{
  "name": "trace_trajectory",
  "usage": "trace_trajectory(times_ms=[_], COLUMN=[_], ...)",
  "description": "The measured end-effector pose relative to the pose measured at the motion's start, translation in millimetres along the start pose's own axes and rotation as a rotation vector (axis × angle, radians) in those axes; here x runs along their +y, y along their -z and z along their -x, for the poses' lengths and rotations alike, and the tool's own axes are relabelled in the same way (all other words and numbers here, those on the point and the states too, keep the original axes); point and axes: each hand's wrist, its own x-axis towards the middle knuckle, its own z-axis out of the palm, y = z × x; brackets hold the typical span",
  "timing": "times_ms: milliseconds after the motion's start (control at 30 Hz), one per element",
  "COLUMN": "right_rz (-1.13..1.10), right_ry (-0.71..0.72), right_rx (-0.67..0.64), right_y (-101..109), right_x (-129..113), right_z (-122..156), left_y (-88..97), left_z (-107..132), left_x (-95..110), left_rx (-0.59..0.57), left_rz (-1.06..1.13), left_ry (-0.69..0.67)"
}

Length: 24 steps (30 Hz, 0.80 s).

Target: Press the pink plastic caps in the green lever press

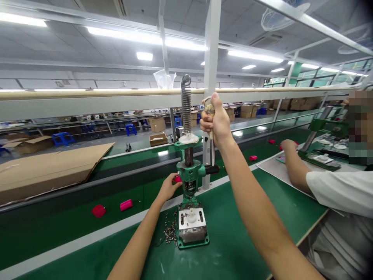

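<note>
A green hand press (pixel 190 167) stands upright on the green bench, with a coil spring (pixel 186 105) rising above it. My right hand (pixel 219 121) is closed around the wrapped grip at the top of its lever (pixel 212 153). Left of the press column, my left hand (pixel 169 187) has its fingers closed on a small pinkish-red part (pixel 178 179), partly hidden by the press. A white fixture (pixel 191 216) sits on the metal plate of the press base. Tiny metal pieces (pixel 169 232) lie scattered on the bench beside that base.
Several pinkish-red parts, among them a cylinder (pixel 126 205) and a rounded piece (pixel 99 210), lie on the green conveyor belt (pixel 67 225). Flattened cardboard (pixel 49 167) lies at the left. At right, a co-worker's arm (pixel 294 167) reaches near another green press (pixel 328 126).
</note>
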Motion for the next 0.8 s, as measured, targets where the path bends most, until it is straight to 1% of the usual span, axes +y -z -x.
trace_trajectory(times_ms=[67,100,167,233,300,367,400,467,567,633,667,733,800], right_rz=[-0.014,-0.022,-0.034,-0.039,-0.037,-0.033,-0.032,-0.032,-0.019,-0.015,-0.02,-0.038,-0.055], right_ry=[-0.004,-0.005,-0.004,0.002,0.007,0.007,0.006,0.005,0.003,-0.002,-0.005,-0.005,-0.001], right_rx=[0.0,0.0,0.002,-0.006,-0.014,-0.018,-0.017,-0.014,0.005,0.01,0.003,-0.017,-0.03], right_y=[-1,-2,-3,-3,-3,-3,-4,-4,-4,-2,-2,0,0], right_x=[-1,-1,-1,-2,-3,-4,-4,-5,-4,-3,-2,-1,-1], right_z=[1,1,2,2,3,4,5,6,5,3,3,2,2], left_y=[20.6,32.3,54.9,72.8,84.3,89.3,89.3,84.7,70.0,59.7,55.7,51.2,50.6], left_z=[9,14,23,30,33,34,33,34,38,44,47,51,53], left_x=[4,10,27,46,59,58,51,27,-23,-54,-66,-81,-86], left_rx=[0.04,0.07,0.127,0.163,0.178,0.196,0.203,0.192,0.091,0.044,0.037,0.046,0.058], left_rz=[0.098,0.157,0.259,0.285,0.269,0.235,0.206,0.096,-0.157,-0.259,-0.288,-0.328,-0.364], left_ry=[-0.043,-0.072,-0.134,-0.177,-0.194,-0.189,-0.178,-0.106,0.129,0.254,0.294,0.342,0.362])
